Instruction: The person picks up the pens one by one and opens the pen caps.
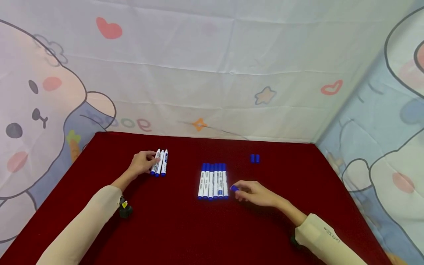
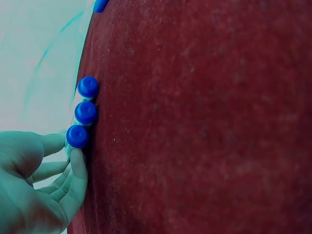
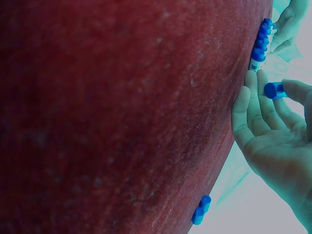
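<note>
My left hand pinches the leftmost of three uncapped whiteboard markers, which lie side by side with their white tips pointing away. Their blue rear ends face the camera in the left wrist view, thumb and fingers at the nearest one. Between the thumb and fingers of my right hand is a loose blue marker cap. That hand is just right of a row of several capped markers, blue caps pointing away.
Two more blue caps stand or lie together farther back on the right. Dark red cloth covers the table, and a printed curtain rises along its back edge.
</note>
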Tool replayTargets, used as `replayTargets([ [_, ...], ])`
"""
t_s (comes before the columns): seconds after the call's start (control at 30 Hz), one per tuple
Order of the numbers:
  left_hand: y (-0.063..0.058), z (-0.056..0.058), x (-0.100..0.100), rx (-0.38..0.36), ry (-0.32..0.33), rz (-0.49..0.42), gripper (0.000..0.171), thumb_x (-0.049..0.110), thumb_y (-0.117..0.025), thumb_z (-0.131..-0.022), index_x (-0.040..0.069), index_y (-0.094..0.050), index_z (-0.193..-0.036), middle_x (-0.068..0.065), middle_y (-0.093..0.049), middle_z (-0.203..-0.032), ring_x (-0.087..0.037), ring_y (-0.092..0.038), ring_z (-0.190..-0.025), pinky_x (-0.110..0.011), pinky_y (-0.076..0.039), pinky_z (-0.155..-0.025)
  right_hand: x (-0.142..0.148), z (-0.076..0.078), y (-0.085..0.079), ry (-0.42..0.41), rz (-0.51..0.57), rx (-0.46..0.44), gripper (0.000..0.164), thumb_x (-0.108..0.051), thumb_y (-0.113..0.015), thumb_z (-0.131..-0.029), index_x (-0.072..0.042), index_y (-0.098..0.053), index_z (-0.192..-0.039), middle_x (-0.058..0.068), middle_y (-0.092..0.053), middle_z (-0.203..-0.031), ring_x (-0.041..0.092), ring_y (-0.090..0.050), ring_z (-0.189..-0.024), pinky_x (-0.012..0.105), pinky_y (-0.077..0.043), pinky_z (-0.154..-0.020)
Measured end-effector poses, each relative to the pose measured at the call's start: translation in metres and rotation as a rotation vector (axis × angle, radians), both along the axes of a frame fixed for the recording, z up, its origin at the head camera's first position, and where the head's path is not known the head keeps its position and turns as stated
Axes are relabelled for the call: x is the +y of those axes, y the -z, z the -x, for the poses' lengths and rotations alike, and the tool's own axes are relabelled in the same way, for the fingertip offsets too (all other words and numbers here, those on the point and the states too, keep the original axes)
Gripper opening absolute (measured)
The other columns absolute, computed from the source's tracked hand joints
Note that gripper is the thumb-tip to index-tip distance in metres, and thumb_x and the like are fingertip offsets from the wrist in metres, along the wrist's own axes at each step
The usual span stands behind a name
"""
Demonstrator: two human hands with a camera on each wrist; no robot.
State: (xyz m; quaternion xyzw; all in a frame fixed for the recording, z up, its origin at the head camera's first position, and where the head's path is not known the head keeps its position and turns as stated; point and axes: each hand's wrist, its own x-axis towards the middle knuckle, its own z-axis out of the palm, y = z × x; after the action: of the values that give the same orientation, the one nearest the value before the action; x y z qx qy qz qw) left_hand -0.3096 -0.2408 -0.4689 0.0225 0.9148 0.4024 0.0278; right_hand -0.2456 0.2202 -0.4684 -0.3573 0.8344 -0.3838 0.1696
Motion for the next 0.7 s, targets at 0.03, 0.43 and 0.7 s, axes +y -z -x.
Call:
replayTargets([
  [0.03, 0.0001, 0.0003, 0.0002, -0.003, -0.001, 0.007, 0.052, 0.019, -0.064, -0.102, -0.013, -0.051, -0.141, -0.03, -0.065, -0.117, -0.011, -0.064, -0.067, -0.027, -0.059, -0.057, -0.0001, -0.0002, 0.0002, -0.001, -0.001, 0.002, 0.032, -0.016, -0.052, -0.107, 0.001, -0.06, -0.133, 0.011, -0.072, -0.101, 0.012, -0.07, -0.089, 0.025, -0.059, -0.075],
  [0.43, -0.0001, 0.0017, -0.0013, 0.053, 0.005, 0.06, 0.051, 0.023, -0.065, -0.1, -0.011, -0.055, -0.137, -0.027, -0.068, -0.108, -0.014, -0.061, -0.063, -0.022, -0.054, -0.053, -0.002, -0.0006, -0.003, -0.012, 0.009, 0.019, 0.031, -0.013, -0.053, -0.107, 0.004, -0.06, -0.131, 0.014, -0.072, -0.099, 0.018, -0.071, -0.088, 0.027, -0.059, -0.073],
  [0.7, 0.0016, 0.0048, -0.0038, 0.085, 0.013, 0.082, 0.048, 0.021, -0.062, -0.102, -0.012, -0.056, -0.137, -0.027, -0.07, -0.107, -0.012, -0.058, -0.057, -0.024, -0.051, -0.052, 0.0005, 0.0007, -0.0038, 0.004, 0.002, 0.012, 0.031, -0.011, -0.053, -0.106, 0.003, -0.059, -0.133, 0.014, -0.072, -0.101, 0.019, -0.072, -0.091, 0.025, -0.059, -0.076],
])
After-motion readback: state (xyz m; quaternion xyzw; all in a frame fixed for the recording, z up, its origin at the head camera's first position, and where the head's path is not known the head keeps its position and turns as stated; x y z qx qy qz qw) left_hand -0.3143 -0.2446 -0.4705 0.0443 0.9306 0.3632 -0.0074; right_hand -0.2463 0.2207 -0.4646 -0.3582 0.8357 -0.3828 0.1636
